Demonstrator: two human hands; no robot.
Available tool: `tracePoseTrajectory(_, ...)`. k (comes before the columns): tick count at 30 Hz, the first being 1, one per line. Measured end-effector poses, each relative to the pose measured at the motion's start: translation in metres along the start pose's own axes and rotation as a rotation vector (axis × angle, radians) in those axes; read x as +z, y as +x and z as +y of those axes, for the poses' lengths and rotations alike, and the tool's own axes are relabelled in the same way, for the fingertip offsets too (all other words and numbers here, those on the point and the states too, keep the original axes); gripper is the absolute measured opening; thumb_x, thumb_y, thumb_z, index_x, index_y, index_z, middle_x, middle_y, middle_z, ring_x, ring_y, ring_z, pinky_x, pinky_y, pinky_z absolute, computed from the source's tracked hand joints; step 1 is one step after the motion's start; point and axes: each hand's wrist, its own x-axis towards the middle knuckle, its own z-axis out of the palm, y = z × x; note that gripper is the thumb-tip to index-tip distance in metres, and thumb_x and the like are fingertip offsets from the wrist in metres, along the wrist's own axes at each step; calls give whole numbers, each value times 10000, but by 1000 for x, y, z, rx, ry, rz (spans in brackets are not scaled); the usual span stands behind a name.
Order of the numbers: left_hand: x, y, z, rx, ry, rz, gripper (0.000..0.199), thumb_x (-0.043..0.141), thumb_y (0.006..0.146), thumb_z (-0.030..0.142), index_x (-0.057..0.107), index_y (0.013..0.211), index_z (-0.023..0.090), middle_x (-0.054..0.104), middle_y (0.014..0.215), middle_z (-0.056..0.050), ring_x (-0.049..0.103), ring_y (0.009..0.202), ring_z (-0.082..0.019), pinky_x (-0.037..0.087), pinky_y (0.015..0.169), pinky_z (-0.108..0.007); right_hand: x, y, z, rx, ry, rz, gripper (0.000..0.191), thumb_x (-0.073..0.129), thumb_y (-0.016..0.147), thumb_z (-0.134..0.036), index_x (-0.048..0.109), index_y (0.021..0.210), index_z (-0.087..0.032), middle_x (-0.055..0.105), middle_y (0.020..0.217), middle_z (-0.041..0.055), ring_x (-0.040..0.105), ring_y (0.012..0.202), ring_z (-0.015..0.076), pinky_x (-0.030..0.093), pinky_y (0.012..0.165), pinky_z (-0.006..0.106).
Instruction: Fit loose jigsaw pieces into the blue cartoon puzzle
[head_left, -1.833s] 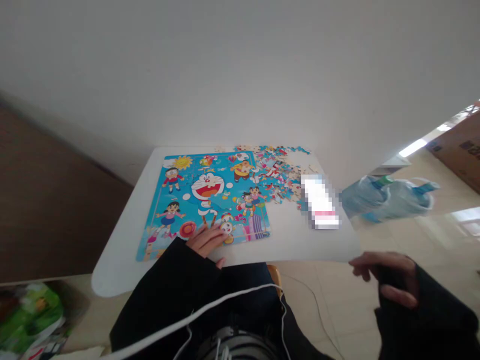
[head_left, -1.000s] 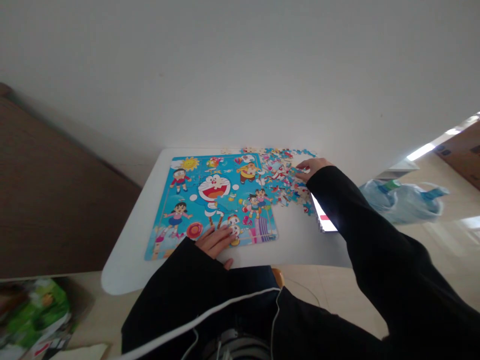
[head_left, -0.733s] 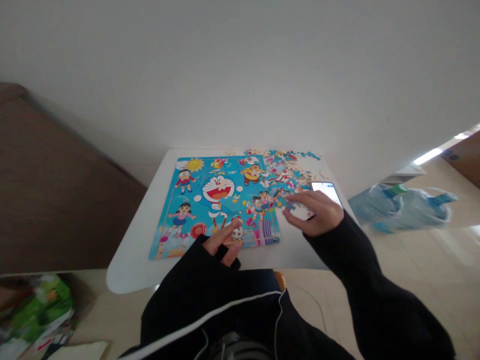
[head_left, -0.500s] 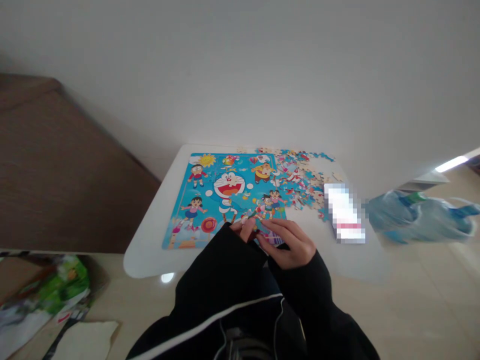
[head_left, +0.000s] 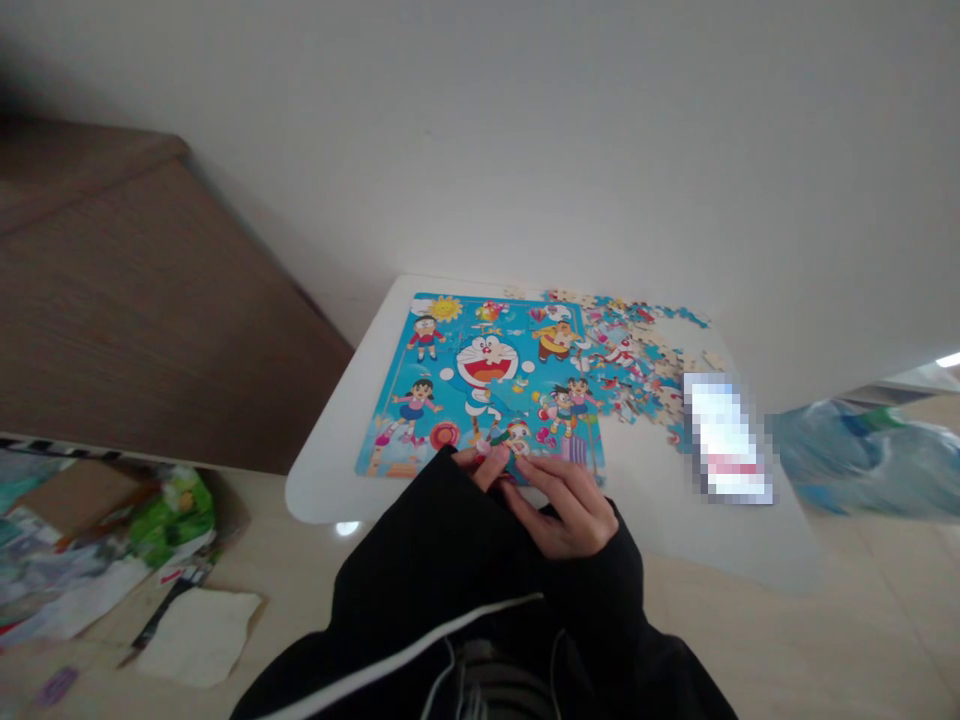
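Observation:
A Doraemon cartoon jigsaw puzzle [head_left: 480, 375] lies on the white table [head_left: 645, 530], its blue picture filling most of a flat board. My right hand [head_left: 559, 505] is at the puzzle's lower edge, its fingertips pinching a small teal puzzle piece [head_left: 504, 446]. My left hand [head_left: 480, 464] sits right beside it, mostly hidden by a black sleeve, with its fingers on the puzzle near the piece. A heap of loose puzzle pieces [head_left: 637, 345] spreads along the far right of the table, out of reach of neither hand's fingertips by contact: both hands are apart from it.
A phone [head_left: 724, 440], blurred out, lies on the table's right side. Plastic water bottles [head_left: 862, 465] lie beyond the right edge. Paper, a green bag [head_left: 176, 520] and cardboard lie on the floor at lower left. A brown wooden surface [head_left: 135, 300] stands left.
My right hand has travelled left from the loose pile to the puzzle's lower edge, carrying a piece, and now meets my left hand. The whole view has drifted, shifting the table rightward.

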Motion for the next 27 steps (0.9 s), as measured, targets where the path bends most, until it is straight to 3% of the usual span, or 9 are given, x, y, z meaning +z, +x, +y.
tracePoseTrajectory(3, -9, -7, -1, -42, -241, -49, 362, 431, 886, 407, 606, 1069, 147, 682, 983, -101, 659, 882, -233, 570, 799, -387, -6, -2, 1, 6, -50, -45, 179, 700, 707, -208, 673, 880, -248, 699, 792, 17, 646, 707, 148, 549, 626, 279)
tracePoseTrajectory(5, -16, -11, -1, 4, -245, -21, 397, 485, 858, 414, 574, 1135, 144, 653, 1064, -112, 630, 969, -236, 542, 861, -381, -10, -3, 11, 33, -115, -22, 181, 715, 691, -221, 671, 864, -250, 698, 779, 13, 635, 692, 155, 540, 617, 287)
tracePoseTrajectory(10, -23, -12, -1, 241, 207, 51, 306, 533, 832, 323, 609, 1101, 198, 635, 1106, -71, 604, 1008, -189, 493, 924, -327, -12, -6, 47, 129, -334, -32, 108, 695, 713, -314, 670, 773, -227, 689, 748, 26, 604, 676, 179, 514, 649, 313)
tracePoseTrajectory(13, -10, -2, 0, 459, 368, 52, 283, 529, 828, 265, 616, 1081, 169, 643, 1090, -77, 590, 1034, -183, 469, 944, -317, -5, -9, 58, 164, -411, -126, 153, 667, 732, -367, 666, 720, -214, 672, 701, 26, 572, 653, 181, 483, 626, 304)
tracePoseTrajectory(15, 3, 7, 0, 549, 469, 35, 277, 508, 837, 250, 620, 1069, 147, 647, 1085, -90, 567, 1079, -205, 415, 999, -370, -1, -11, 61, 178, -448, -153, 177, 660, 734, -388, 666, 699, -214, 662, 681, 23, 550, 639, 180, 464, 610, 300)
tracePoseTrajectory(21, 27, 31, -28, 626, 699, -67, 308, 414, 865, 257, 639, 1052, 159, 650, 1079, -108, 546, 1108, -262, 360, 1008, -500, -5, -15, 64, 170, -375, -174, 143, 655, 736, -353, 691, 759, -216, 670, 733, 29, 550, 671, 173, 466, 642, 294)
tracePoseTrajectory(27, 20, 41, -57, 697, 738, -108, 336, 351, 882, 248, 666, 992, 206, 671, 1033, -87, 588, 1046, -251, 438, 923, -476, -12, -16, 68, 165, -321, -202, 126, 642, 753, -332, 698, 783, -223, 671, 748, 27, 552, 685, 168, 487, 660, 292)
